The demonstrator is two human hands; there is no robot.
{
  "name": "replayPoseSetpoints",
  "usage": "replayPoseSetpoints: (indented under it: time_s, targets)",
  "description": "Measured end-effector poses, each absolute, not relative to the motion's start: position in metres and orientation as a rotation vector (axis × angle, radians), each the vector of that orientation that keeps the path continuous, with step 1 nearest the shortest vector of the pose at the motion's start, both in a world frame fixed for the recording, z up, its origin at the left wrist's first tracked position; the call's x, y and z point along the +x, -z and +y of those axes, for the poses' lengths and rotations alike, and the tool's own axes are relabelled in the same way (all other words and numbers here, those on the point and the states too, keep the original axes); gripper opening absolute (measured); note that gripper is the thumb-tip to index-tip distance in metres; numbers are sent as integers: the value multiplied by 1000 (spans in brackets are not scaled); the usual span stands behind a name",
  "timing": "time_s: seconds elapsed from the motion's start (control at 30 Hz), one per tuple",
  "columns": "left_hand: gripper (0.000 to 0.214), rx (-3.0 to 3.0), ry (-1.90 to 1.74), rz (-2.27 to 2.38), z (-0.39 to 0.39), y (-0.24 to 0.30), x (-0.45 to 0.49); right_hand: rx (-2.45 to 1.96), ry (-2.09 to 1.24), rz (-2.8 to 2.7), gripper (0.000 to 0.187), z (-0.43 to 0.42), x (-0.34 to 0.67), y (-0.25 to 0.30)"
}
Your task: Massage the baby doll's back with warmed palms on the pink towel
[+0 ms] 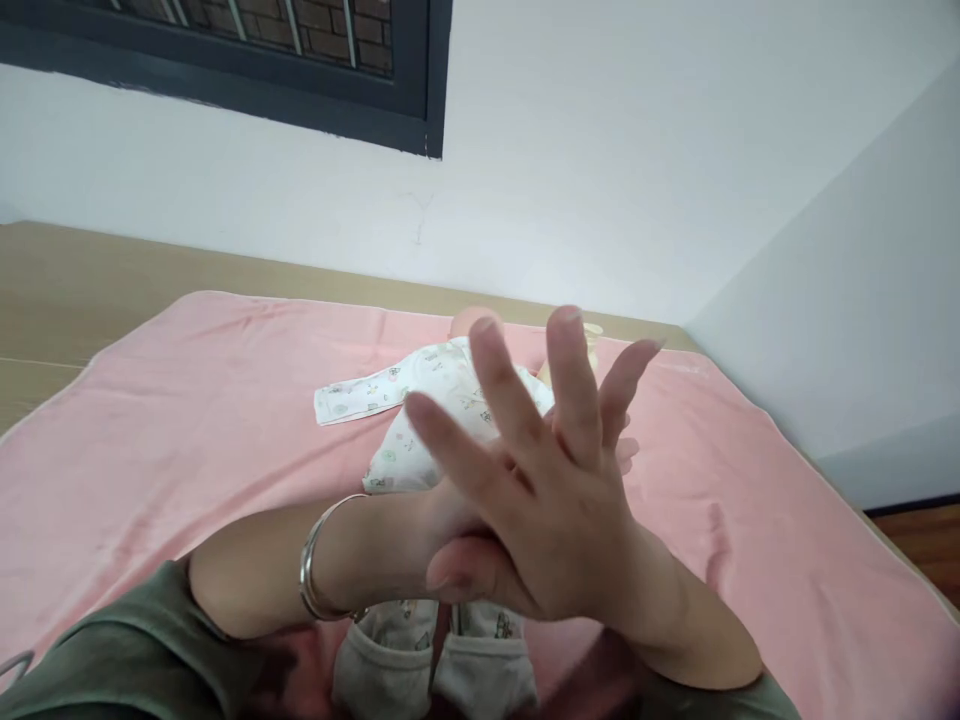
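My right hand (570, 520) is raised in the middle of the view, fingers spread wide, and holds nothing. Behind it, my left hand (628, 455) is mostly hidden; only some outstretched fingertips show past the right palm. The two hands cross and appear to touch, with the right thumb over the left wrist. Beyond them lies white baby clothing (431, 375) with small prints, one sleeve stretched out to the left. A rounded skin-coloured form (476, 318), like a doll's head, shows at its top. Below my arms are two trouser legs with pale cuffs (390, 675).
A pink blanket (225, 400) covers most of the wooden surface (120, 250). A pale object (592, 335), partly hidden by my fingers, sits at the far edge. White walls (600, 150) and a dark-framed barred window (409, 100) stand behind. A silver bangle (306, 565) circles my left forearm.
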State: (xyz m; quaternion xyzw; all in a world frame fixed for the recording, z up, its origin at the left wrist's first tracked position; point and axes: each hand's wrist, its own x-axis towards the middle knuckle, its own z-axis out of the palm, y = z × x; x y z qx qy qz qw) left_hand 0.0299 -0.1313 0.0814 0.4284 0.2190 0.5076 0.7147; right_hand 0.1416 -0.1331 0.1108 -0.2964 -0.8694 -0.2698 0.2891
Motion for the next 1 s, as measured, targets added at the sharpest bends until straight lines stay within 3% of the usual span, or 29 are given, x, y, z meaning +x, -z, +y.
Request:
replayPoseSetpoints:
  time_s: [0.1,0.23,0.4,0.53,0.7,0.87,1.0]
  targets:
    - [43,997,-965,450,-119,-92,21,-806,705,-2301,66,-105,152,-104]
    - [59,1195,-929,596,-84,-94,3,-1046,402,-2311,67,-62,160,-87]
    - [31,1407,-1410,1219,-17,-38,-19,-1223,82,-2423,62,-24,145,-36]
    - [31,1645,-1429,1608,15,13,-23,-1110,-78,-2504,55,-9,130,3]
    - [33,1901,-1392,1611,20,34,-19,-1254,-255,-2445,55,23,149,4]
    - [39,1924,-1314,1513,22,30,-18,-1653,-194,-2230,65,19,155,-1]
    - [43,1917,-1254,1485,27,27,-19,-1486,-38,-2303,56,0,140,6]
